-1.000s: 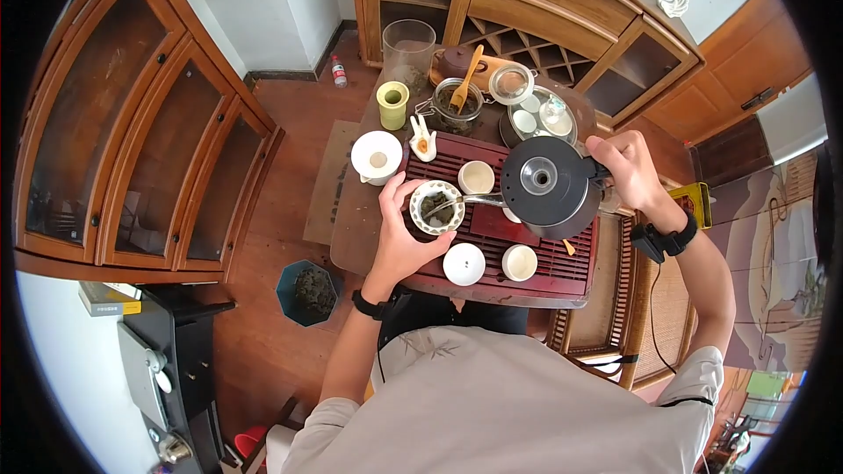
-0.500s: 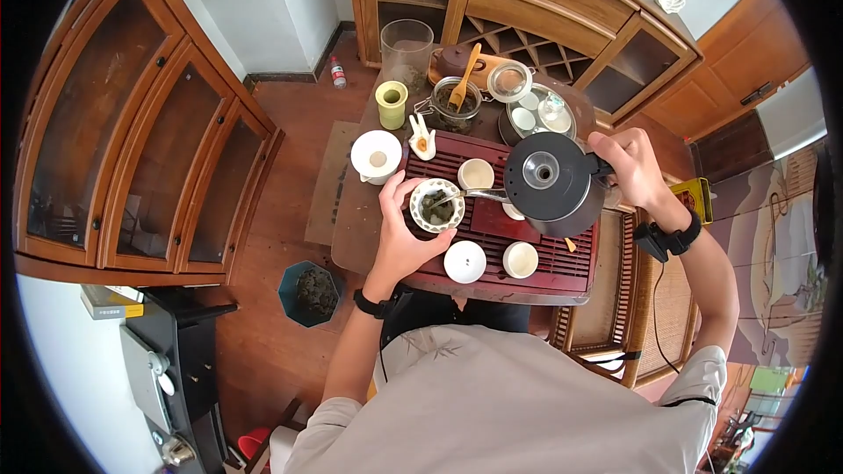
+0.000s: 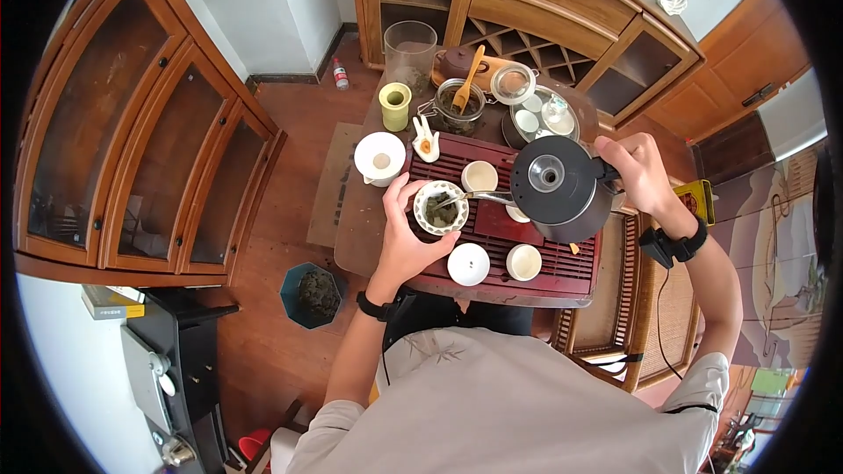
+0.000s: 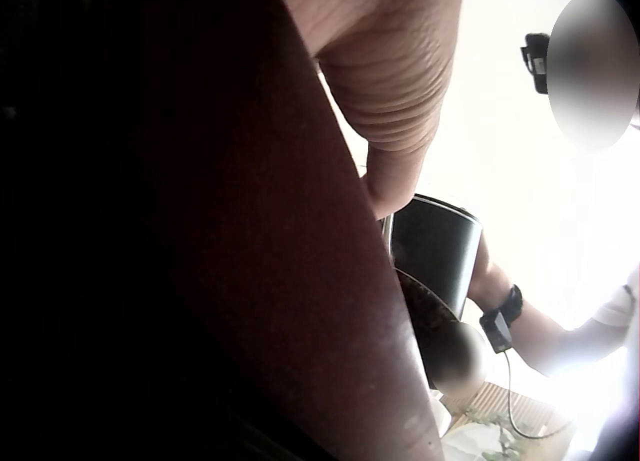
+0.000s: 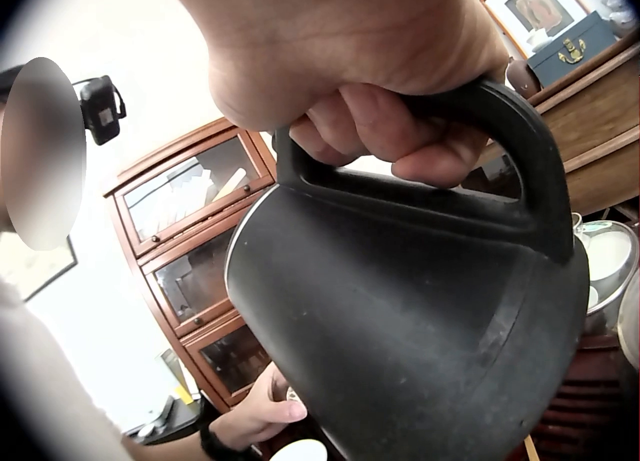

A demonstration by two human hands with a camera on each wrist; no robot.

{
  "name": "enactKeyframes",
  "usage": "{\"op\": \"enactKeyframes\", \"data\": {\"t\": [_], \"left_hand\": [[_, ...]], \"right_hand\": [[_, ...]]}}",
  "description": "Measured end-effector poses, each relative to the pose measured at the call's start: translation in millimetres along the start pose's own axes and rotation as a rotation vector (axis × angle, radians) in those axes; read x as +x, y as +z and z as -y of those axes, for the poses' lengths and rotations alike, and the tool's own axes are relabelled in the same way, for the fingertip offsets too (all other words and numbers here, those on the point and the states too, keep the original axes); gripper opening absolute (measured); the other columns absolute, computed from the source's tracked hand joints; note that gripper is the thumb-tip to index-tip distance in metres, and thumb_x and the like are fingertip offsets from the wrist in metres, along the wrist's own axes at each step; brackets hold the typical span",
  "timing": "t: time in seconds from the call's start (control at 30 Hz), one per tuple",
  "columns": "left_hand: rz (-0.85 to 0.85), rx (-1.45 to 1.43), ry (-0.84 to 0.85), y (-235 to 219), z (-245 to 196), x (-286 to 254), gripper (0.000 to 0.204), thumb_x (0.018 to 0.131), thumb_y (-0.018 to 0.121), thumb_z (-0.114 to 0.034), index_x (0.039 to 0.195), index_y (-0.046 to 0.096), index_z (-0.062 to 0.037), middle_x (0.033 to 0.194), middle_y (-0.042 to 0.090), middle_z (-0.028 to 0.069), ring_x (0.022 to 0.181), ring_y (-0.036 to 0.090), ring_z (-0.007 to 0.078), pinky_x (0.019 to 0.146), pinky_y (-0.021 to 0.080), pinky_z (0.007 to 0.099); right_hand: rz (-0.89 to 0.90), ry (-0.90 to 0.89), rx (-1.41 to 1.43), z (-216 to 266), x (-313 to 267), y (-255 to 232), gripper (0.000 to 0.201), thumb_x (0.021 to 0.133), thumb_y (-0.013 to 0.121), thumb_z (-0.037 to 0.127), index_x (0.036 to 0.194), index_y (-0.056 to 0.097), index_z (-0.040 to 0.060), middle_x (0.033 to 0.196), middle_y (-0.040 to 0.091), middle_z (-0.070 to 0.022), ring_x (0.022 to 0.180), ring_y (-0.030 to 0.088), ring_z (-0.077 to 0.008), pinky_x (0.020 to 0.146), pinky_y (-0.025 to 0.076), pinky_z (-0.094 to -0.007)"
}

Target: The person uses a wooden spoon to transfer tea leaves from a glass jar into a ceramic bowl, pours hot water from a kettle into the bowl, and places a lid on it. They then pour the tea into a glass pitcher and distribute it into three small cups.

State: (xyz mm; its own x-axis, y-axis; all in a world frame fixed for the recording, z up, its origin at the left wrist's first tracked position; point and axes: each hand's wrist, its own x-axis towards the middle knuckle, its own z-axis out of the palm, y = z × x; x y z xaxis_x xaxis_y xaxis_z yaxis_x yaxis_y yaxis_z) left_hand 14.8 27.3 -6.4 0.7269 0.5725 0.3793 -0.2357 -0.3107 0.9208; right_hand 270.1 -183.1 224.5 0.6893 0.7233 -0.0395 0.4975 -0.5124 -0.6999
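In the head view my right hand (image 3: pixel 639 173) grips the handle of a black gooseneck kettle (image 3: pixel 558 202), tilted with its spout over a white tea bowl. The curled fingers round the handle show in the right wrist view, above the kettle's dark body (image 5: pixel 400 321). My left hand (image 3: pixel 408 237) holds the tea bowl (image 3: pixel 441 208) between thumb and fingers at its patterned rim. Wet tea leaves lie inside the bowl, right under the spout tip. Several small white cups, one of them a cup (image 3: pixel 479 176) behind the spout, stand around it on the slatted tea tray (image 3: pixel 562 276).
Left of the tray stands a white pitcher with a strainer (image 3: pixel 380 156). Behind are a green vase (image 3: pixel 395 105), a hand-shaped ornament (image 3: pixel 426 139), a jar of tea with a wooden scoop (image 3: pixel 468 83) and a round metal tray of cups (image 3: pixel 571 114). A bin (image 3: pixel 313 296) sits on the floor.
The kettle and right hand have drifted slightly right, the spout tip staying over the bowl. The left hand keeps its hold, and the bowl's contents look wetter and darker.
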Motion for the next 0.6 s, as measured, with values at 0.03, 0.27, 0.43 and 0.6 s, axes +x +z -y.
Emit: {"op": "enactKeyframes", "data": {"t": [0.03, 0.27, 0.43, 0.6], "left_hand": [[0.0, 0.002, 0.001, 0.2, 0.5, 0.3, 0.118, 0.073, 0.094, -0.008, 0.163, 0.018, -0.0038, 0.149, 0.054, 0.021, 0.136, 0.059, 0.0303, 0.118, 0.046, 0.0467], [0.002, 0.008, 0.002, -0.1, 1.3, 0.0, 0.118, 0.074, 0.094, -0.008, 0.163, 0.018, -0.0037, 0.148, 0.054, 0.0208, 0.135, 0.059, 0.0302, 0.117, 0.046, 0.0464], [0.005, 0.007, 0.007, -0.3, -0.3, 0.8, 0.117, 0.074, 0.094, -0.008, 0.163, 0.018, -0.0035, 0.148, 0.054, 0.0202, 0.136, 0.059, 0.03, 0.118, 0.045, 0.0466], [0.002, 0.012, 0.005, 0.1, 0.8, 1.2, 0.117, 0.074, 0.094, -0.008, 0.163, 0.018, -0.0031, 0.148, 0.054, 0.0202, 0.135, 0.059, 0.0302, 0.118, 0.044, 0.0468]], "right_hand": [[0.0, -0.002, 0.0, 0.2, 0.0, -0.8, 0.052, 0.102, 0.068, 0.032, 0.07, 0.062, -0.0088, 0.057, 0.041, 0.0003, 0.058, 0.034, -0.0086, 0.052, 0.028, -0.0371], [0.003, 0.008, 0.001, 4.9, -3.6, 0.1, 0.051, 0.102, 0.067, 0.032, 0.072, 0.063, -0.0091, 0.057, 0.043, -0.0006, 0.059, 0.036, -0.0092, 0.053, 0.03, -0.037], [0.005, 0.008, -0.012, 4.1, -4.5, 0.5, 0.049, 0.102, 0.067, 0.032, 0.076, 0.066, -0.0097, 0.057, 0.043, -0.0009, 0.059, 0.037, -0.0091, 0.053, 0.032, -0.0365], [0.027, 0.044, 0.013, 7.5, -6.1, -1.0, 0.048, 0.103, 0.066, 0.032, 0.078, 0.071, -0.0092, 0.057, 0.046, -0.0001, 0.058, 0.039, -0.0079, 0.052, 0.032, -0.0354]]}}
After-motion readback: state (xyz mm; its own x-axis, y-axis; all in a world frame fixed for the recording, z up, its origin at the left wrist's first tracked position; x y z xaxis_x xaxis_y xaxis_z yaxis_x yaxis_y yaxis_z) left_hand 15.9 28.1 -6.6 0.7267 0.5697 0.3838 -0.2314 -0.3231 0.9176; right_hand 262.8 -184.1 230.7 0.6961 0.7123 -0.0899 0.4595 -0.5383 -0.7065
